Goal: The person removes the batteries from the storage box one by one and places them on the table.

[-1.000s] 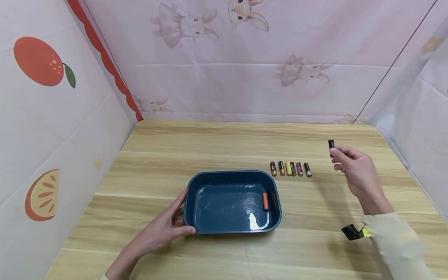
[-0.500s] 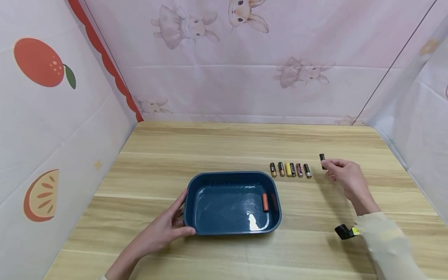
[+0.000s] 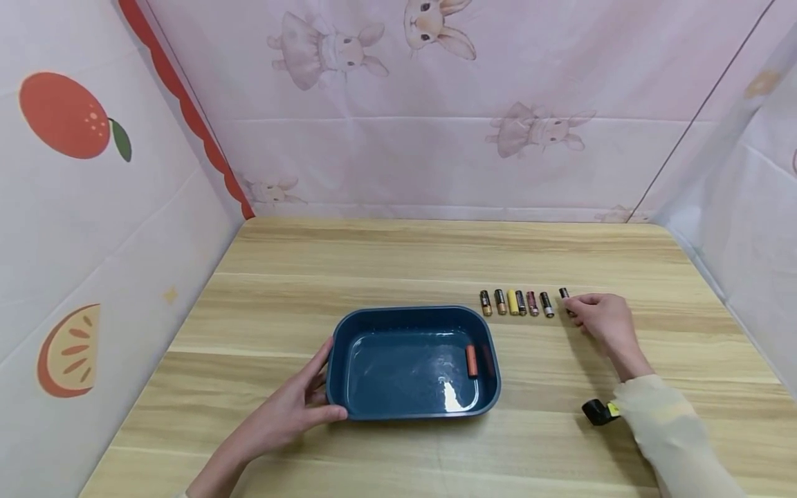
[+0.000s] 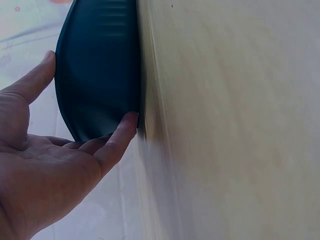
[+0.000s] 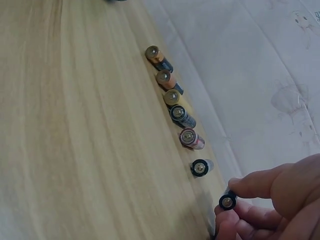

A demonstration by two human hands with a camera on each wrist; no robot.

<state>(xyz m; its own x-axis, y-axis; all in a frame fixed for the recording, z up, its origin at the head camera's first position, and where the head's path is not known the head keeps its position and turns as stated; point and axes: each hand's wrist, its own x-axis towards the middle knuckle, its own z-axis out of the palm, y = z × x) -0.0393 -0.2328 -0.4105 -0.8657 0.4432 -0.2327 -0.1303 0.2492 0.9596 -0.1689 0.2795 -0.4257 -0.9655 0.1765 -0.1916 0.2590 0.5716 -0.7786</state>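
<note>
My left hand (image 3: pixel 283 411) holds the left end of a dark blue plastic container (image 3: pixel 398 417). In the left wrist view its thumb (image 4: pixel 40 77) lies at the rim, while the other fingers reach along the container's wall (image 4: pixel 97 75). Inside, near the right wall, lies an orange-red battery (image 3: pixel 471 361). With thumb and fingertips, my right hand (image 3: pixel 604 321) pinches a black battery (image 3: pixel 563 292) at the right end of a row on the table. Closest to it in that row is a black-and-silver battery (image 3: pixel 546 304); the right wrist view shows a gap between them.
Leftward in the row lie a pink-purple battery (image 3: pixel 532 303), a yellow battery (image 3: pixel 512 302) and several dark ones. A black object with a yellow part (image 3: pixel 598 412) sits by my right sleeve. Printed cloth (image 3: pixel 405 159) stands behind the wooden table (image 3: pixel 373 256).
My right hand has moved left and down with the black battery, bringing it beside the row. The left hand and the container have stayed in place.
</note>
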